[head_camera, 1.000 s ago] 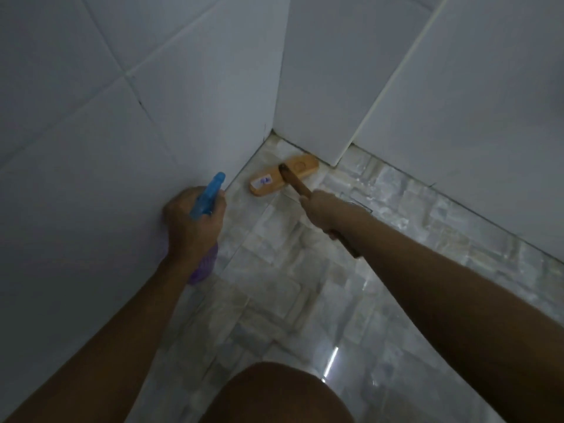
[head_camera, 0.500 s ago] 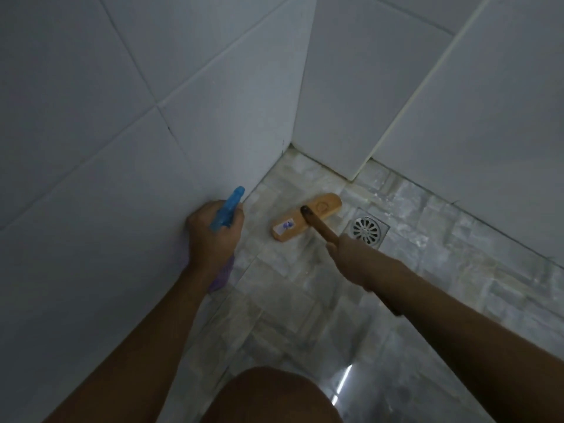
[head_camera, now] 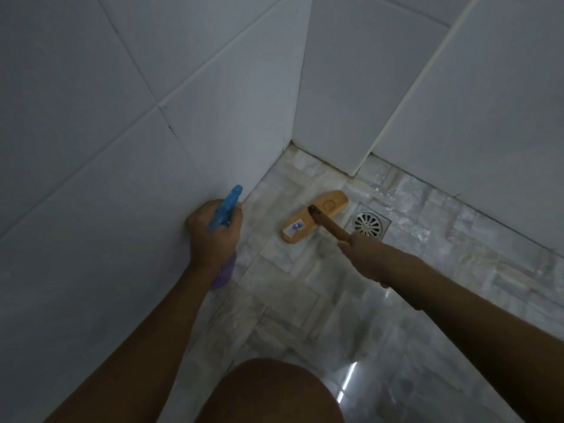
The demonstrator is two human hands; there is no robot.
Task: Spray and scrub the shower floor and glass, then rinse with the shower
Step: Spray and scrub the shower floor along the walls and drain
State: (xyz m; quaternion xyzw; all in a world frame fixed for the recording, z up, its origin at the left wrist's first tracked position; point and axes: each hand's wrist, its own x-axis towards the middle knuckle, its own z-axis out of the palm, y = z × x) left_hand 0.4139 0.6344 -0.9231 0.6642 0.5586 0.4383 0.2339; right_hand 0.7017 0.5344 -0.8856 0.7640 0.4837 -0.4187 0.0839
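Left hand (head_camera: 212, 236): I see it gripping the blue-topped spray bottle (head_camera: 225, 213), left of centre, by the wall.
Right hand (head_camera: 364, 257): clenched round the wooden scrub brush (head_camera: 314, 215) handle.
Brush head: on the floor tiles (head_camera: 305, 300), beside the drain (head_camera: 368, 224).

Marble-tile floor (head_camera: 305, 300) carries wooden brush head (head_camera: 314, 215), bristles down, just left of round metal drain (head_camera: 368, 224), nr wall corner.

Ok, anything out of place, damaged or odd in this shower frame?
Nothing looks spilled or broken. What stands out is dark staining along the joint where the back wall meets the floor, near the corner. The brush head sits flat on the floor beside the drain grate, which is seated in place.
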